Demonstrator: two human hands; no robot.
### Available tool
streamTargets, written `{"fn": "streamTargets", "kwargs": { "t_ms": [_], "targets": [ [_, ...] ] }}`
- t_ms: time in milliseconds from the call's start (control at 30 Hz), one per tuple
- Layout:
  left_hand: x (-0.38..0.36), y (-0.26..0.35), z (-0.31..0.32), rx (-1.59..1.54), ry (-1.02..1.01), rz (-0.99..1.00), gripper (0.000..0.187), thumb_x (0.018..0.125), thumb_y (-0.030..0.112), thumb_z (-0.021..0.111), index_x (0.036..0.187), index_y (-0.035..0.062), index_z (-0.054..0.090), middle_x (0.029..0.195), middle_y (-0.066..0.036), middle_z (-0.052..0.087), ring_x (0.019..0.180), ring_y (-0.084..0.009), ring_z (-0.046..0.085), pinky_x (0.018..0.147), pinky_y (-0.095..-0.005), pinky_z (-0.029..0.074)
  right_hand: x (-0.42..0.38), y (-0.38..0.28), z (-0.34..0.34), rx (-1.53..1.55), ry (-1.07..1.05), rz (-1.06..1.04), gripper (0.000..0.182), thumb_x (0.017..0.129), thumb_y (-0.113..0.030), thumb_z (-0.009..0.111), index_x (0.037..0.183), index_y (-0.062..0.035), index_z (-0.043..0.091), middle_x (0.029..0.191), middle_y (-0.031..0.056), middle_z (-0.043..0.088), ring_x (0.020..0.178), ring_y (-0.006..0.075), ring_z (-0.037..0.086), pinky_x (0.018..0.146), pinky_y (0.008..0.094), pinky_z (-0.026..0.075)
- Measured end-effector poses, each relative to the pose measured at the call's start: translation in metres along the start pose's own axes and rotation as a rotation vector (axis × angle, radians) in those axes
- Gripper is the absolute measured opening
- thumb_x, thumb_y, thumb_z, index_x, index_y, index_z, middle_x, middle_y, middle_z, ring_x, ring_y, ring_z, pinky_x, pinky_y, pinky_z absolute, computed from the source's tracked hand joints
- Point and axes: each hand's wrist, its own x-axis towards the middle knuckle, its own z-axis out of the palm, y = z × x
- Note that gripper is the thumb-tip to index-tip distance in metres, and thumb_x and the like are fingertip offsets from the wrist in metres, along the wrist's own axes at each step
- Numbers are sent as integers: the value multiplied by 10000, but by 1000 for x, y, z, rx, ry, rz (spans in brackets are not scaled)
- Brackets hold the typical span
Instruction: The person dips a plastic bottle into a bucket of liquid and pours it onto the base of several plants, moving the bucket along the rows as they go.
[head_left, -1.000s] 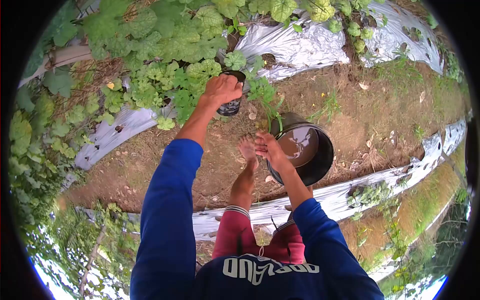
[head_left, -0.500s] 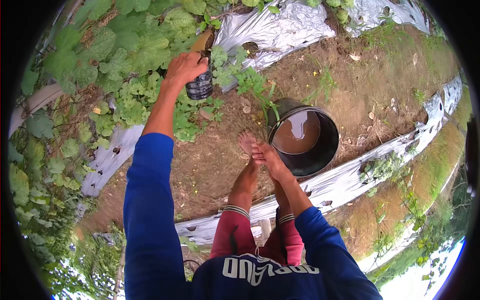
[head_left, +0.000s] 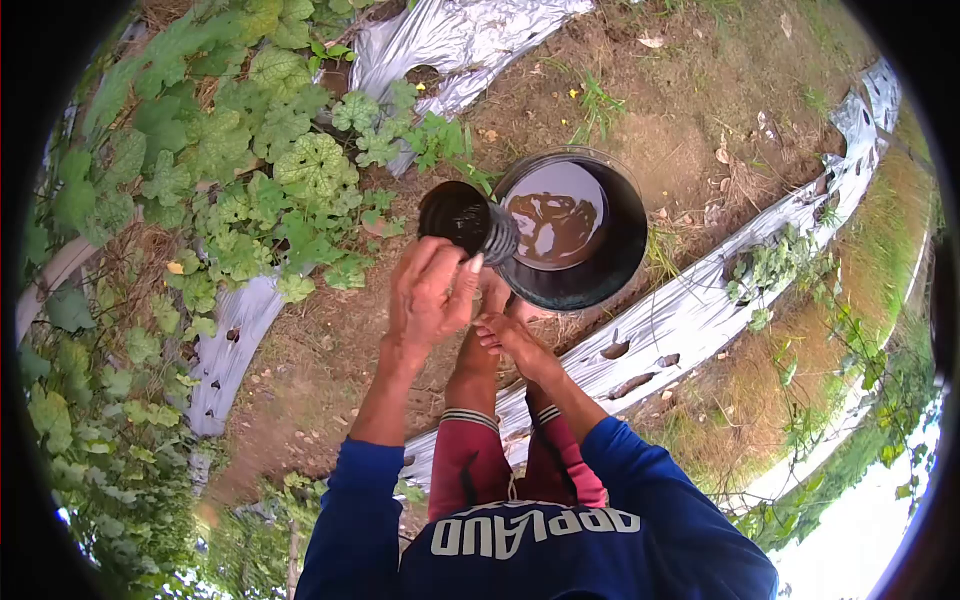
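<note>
My left hand (head_left: 432,295) is closed around the near side of a black ribbed plastic cup (head_left: 501,238), thumb along its wall. The cup tilts with its dark mouth facing up and left, its ribbed side next to the bucket rim. I cannot make out how much liquid it holds. Beside it a black bucket (head_left: 622,232) stands on the soil, with brown, rippled water (head_left: 553,220) inside. My right hand (head_left: 518,345) hangs loosely in front of my knee, fingers extended and slightly bent, holding nothing I can see.
Broad-leaved plants (head_left: 250,150) crowd the left side. Silver plastic mulch (head_left: 470,45) with holes covers a bed at the top; another mulch strip (head_left: 690,325) runs diagonally on the right. Bare soil (head_left: 330,380) lies between. My legs are just below the bucket.
My left hand has brought the cup from the plants at upper left back to the bucket's left rim. The water surface is now rippled. My right hand stays near the knee.
</note>
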Motion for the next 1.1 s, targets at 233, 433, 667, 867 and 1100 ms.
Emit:
{"fn": "streamTargets", "kwargs": {
  "t_ms": [233, 433, 667, 867, 1100],
  "targets": [
    [-6, -15, 163, -19, -364, -120, 119, 831, 142, 604, 821, 27, 573, 797, -176, 590, 748, -367, 599, 603, -450, 462, -38, 58, 9, 97, -50, 106, 535, 933, -527, 489, 1214, -74, 538, 1109, 34, 547, 1004, 120, 526, 873, 276, 439],
    [2, -85, 251, -99, -747, -637, 550, 879, 474, 490, 1008, -47, 608, 1044, -256, 631, 973, -382, 617, 805, -435, 532, -42, 78, -12, 247, 82, 245, 485, 931, -483, 498, 1152, -57, 569, 932, -18, 547, 818, 84, 535, 756, 235, 447],
    [-9, -145, 281, -462, -698, -1115, 628, 831, 463, 641, 1294, 69, 485, 1288, -96, 458, 969, -318, 565, 716, -423, 583, -29, 78, -29, 453, 316, 149, 473, 911, -483, 497, 1104, -62, 594, 907, 3, 574, 803, 112, 574, 704, 271, 472],
    [1, -124, 275, -291, -527, -1222, 622, 778, 487, 652, 1185, 26, 551, 1150, -170, 567, 895, -325, 612, 726, -464, 582, -26, 83, -18, 474, 283, 127, 474, 907, -489, 497, 1093, -66, 605, 918, 15, 586, 817, 131, 589, 737, 284, 490],
    [-6, -139, 285, -138, -415, -1150, 569, 787, 487, 650, 1093, 10, 607, 1061, -156, 618, 829, -299, 639, 687, -430, 586, -24, 75, -23, 536, 258, 167, 400, 934, -394, 461, 1092, -46, 576, 948, 41, 564, 863, 160, 569, 782, 309, 478]
  ]
}}
